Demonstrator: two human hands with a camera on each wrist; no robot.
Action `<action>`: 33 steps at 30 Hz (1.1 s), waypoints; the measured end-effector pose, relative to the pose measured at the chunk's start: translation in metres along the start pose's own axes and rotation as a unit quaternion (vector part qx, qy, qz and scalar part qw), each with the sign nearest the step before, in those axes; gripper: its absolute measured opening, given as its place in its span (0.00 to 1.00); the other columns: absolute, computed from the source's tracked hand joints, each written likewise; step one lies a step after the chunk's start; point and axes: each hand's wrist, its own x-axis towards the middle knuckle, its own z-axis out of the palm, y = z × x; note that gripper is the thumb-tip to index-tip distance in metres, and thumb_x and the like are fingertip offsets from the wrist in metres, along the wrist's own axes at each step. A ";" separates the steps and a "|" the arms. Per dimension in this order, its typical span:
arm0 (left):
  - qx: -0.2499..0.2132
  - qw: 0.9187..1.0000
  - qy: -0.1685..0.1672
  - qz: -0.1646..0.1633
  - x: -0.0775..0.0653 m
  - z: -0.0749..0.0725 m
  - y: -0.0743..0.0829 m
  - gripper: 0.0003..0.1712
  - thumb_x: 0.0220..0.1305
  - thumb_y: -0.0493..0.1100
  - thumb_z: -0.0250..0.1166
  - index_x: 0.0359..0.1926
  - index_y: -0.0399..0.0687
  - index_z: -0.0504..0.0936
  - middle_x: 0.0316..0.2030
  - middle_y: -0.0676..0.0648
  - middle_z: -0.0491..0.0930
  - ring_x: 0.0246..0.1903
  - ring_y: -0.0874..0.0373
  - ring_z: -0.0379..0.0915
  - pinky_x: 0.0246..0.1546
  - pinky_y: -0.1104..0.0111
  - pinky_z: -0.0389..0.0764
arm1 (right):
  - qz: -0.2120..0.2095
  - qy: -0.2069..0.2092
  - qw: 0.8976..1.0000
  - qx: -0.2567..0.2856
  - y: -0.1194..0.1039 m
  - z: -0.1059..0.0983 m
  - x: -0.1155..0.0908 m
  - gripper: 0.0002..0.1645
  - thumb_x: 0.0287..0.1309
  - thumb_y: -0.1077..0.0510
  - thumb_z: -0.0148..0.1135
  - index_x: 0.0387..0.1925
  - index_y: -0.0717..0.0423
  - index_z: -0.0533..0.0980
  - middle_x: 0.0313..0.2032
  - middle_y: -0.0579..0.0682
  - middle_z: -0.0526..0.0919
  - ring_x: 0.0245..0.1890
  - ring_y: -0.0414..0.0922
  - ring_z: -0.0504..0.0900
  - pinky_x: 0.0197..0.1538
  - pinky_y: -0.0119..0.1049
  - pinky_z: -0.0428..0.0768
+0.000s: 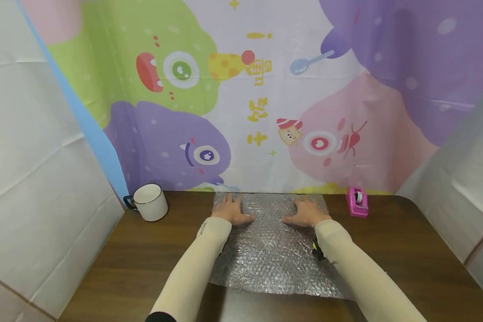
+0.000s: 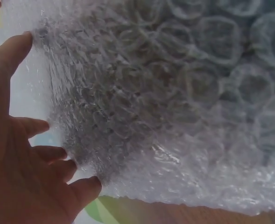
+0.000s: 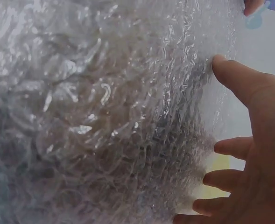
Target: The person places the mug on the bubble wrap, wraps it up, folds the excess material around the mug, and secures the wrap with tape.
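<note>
Clear bubble wrap (image 1: pixel 271 259) lies beneath spread fingers (image 2: pixel 55 152) (image 3: pixel 226 179).

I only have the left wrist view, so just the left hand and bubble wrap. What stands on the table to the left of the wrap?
Observer: A white mug, apart from the bubble wrap and near the far left corner of the table.
Operator: And on the right side?
Observer: A pink tape dispenser, near the table's far edge.
Operator: How does the right hand lie?
Observer: In the head view, the right hand rests on the wrap, fingers toward the far edge and thumb pointing in toward the left hand.
</note>
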 end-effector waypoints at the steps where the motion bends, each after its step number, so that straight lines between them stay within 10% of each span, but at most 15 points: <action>1: -0.001 1.000 -0.002 -0.003 -0.001 -0.001 0.000 0.56 0.62 0.71 0.64 0.80 0.47 0.56 0.79 0.33 0.52 0.79 0.35 0.47 0.71 0.39 0.64 | 0.003 -0.003 1.000 0.001 0.000 0.001 0.000 0.56 0.61 0.34 0.66 0.74 0.69 0.61 0.73 0.74 0.61 0.73 0.78 0.54 0.70 0.74 0.59; 33: 0.021 0.999 -0.013 -0.029 0.000 -0.004 0.003 0.57 0.58 0.75 0.66 0.79 0.51 0.61 0.80 0.38 0.53 0.77 0.40 0.56 0.70 0.46 0.70 | 0.017 -0.049 0.998 -0.022 0.001 -0.006 0.010 0.59 0.60 0.32 0.67 0.76 0.67 0.59 0.74 0.75 0.58 0.73 0.75 0.57 0.71 0.70 0.62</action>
